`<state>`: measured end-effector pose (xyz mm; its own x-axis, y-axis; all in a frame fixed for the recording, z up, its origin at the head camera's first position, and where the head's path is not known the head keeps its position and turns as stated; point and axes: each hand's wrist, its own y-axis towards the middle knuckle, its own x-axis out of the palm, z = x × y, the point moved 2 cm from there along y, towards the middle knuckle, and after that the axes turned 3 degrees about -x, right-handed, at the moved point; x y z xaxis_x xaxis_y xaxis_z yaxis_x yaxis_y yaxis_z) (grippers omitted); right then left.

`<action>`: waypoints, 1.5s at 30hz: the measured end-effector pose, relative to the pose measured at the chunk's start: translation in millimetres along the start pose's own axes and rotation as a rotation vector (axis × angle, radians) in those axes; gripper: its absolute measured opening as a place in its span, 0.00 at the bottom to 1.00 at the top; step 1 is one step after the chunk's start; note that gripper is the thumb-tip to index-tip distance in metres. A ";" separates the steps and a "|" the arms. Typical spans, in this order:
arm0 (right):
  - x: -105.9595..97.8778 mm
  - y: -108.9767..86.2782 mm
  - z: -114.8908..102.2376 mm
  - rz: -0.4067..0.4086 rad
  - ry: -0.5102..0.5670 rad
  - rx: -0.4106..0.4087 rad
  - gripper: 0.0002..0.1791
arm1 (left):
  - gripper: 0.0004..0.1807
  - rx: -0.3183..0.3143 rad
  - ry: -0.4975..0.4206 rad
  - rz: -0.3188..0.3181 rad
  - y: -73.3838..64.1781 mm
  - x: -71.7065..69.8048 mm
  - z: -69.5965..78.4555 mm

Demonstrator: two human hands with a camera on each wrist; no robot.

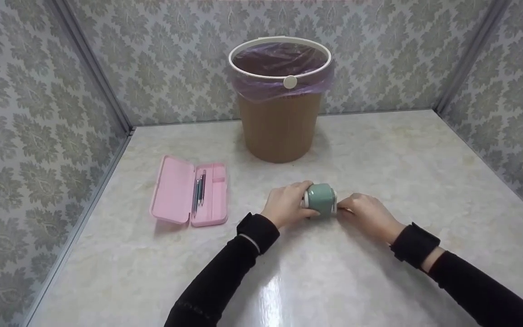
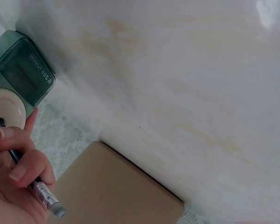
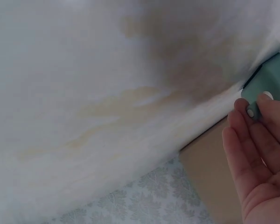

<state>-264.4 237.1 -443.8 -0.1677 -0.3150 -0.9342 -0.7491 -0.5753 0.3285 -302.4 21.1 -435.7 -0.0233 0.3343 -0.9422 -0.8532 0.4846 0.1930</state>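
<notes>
A green pencil sharpener [image 1: 320, 197] stands on the table between the two hands. My left hand [image 1: 286, 204] grips it from the left, with a finger at its top edge and another low on its front. In the left wrist view a dark pencil [image 2: 45, 198] points into the hole of the cream ring, its eraser end outward, and curled left fingers lie on the shaft. The pencil's tip is hidden inside. My right hand [image 1: 366, 213] pinches the small green crank knob [image 3: 254, 111] on the other side between thumb and finger.
An open pink pencil case [image 1: 211, 218] with several pencils [image 1: 199, 190] lies to the left. Behind stands a brown bin [image 1: 279, 127] with a purple liner [image 1: 261, 88]. Patterned wall panels [image 1: 175, 63] border the table's back and sides.
</notes>
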 end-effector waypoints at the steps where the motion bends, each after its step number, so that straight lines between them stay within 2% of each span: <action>1: -0.7 -0.4 -0.4 0.007 -0.008 -0.012 0.06 | 0.38 -0.002 -0.003 -0.001 0.3 -0.5 -0.1; 6: -7.9 -2.1 -5.0 0.043 -0.025 -0.070 0.02 | 0.38 -0.011 -0.012 -0.008 1.7 -1.7 -2.4; 14: -24.7 1.1 -15.0 0.105 -0.075 -0.146 0.04 | 0.36 -0.016 -0.012 -0.024 1.4 -4.7 -11.5; 27: -39.4 7.8 -13.9 0.175 -0.114 -0.124 0.06 | 0.37 0.028 0.008 -0.022 4.0 -9.1 -10.0; 37: -43.6 18.5 -7.3 0.207 -0.111 -0.080 0.06 | 0.38 0.053 0.000 -0.030 4.8 -5.8 -6.9; 45: -38.2 29.1 0.4 0.202 -0.065 0.011 0.06 | 0.38 0.063 -0.005 -0.031 3.9 -4.7 -4.3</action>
<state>-280.0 232.7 -398.5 -0.3556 -0.3734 -0.8568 -0.7030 -0.4972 0.5085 -307.8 18.0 -431.8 0.0050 0.3223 -0.9466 -0.8191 0.5443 0.1810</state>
